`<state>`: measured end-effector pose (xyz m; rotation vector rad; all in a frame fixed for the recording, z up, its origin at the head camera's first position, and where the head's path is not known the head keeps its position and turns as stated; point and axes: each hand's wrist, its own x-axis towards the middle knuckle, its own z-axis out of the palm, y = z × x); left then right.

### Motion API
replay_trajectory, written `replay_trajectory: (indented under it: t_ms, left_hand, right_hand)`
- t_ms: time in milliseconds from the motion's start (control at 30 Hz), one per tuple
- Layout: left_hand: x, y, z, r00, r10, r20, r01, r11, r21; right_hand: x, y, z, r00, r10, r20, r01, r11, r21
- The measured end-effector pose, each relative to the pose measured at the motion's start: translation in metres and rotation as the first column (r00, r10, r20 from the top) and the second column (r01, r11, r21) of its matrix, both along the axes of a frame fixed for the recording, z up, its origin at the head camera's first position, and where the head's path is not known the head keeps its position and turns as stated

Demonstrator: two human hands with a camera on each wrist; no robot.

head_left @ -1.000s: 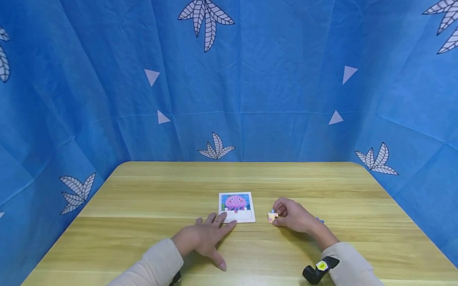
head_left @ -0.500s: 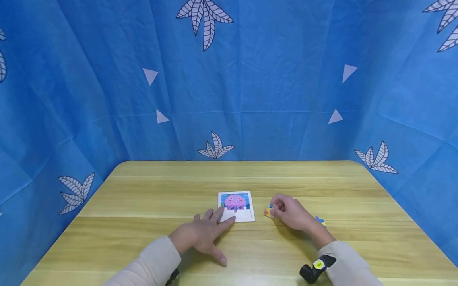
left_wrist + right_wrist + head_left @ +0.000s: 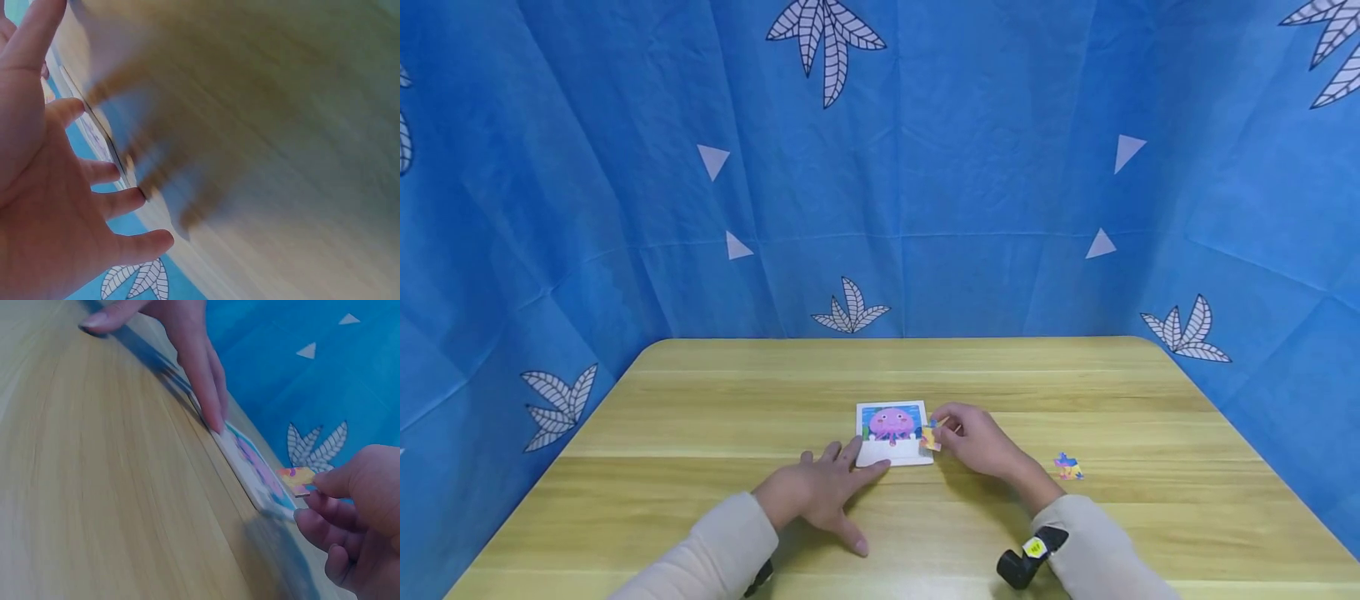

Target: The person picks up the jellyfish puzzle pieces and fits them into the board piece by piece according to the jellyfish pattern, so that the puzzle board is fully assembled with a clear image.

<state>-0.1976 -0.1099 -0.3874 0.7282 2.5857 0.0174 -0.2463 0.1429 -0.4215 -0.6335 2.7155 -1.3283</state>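
Note:
A square white-framed jigsaw board (image 3: 895, 454) lies mid-table, with a pink jellyfish picture (image 3: 891, 422) filling its far part and a bare white strip at the near side. My left hand (image 3: 820, 492) is spread, its fingertips touching the board's near left edge. Between thumb and fingers my right hand (image 3: 977, 437) pinches a yellow puzzle piece (image 3: 930, 437) at the board's right side; in the right wrist view the piece (image 3: 297, 477) is tilted just above the board. Another puzzle piece, blue and yellow (image 3: 1067, 467), lies on the table right of the right hand.
The wood-grain table (image 3: 715, 400) extends widely around the board. Behind it and at both sides hangs a blue cloth (image 3: 985, 167) with white leaf prints. A black wrist camera (image 3: 1030, 558) sits on the right sleeve.
My right hand has carried the yellow puzzle piece leftward from the table to the board's right edge, uncovering the other piece. The left hand has stayed nearly still.

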Motion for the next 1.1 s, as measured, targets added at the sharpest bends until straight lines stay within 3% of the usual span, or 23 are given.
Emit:
replay_trajectory:
  t_ms: [300,600,833,1100]
  left_hand:
    - [-0.001,0.000,-0.005,1.000,0.004,-0.007,-0.004,1.000,0.004]
    - [-0.001,0.000,-0.004,1.000,0.015,0.003,-0.015,1.000,0.005]
    - [0.000,-0.001,-0.004,1.000,0.010,0.003,-0.011,1.000,0.008]
    - [-0.001,-0.002,-0.005,1.000,0.006,0.011,-0.006,1.000,0.018]
  right_hand:
    - [-0.003,-0.023,0.000,0.998,-0.054,0.032,0.054,0.998,-0.011]
    - [-0.006,-0.033,-0.003,0.998,-0.070,0.007,0.070,0.998,-0.003]
    - [-0.008,-0.044,-0.005,0.994,-0.083,0.064,0.086,0.995,-0.040]
    - [-0.012,-0.059,-0.009,0.992,-0.046,0.115,0.057,0.994,-0.094]
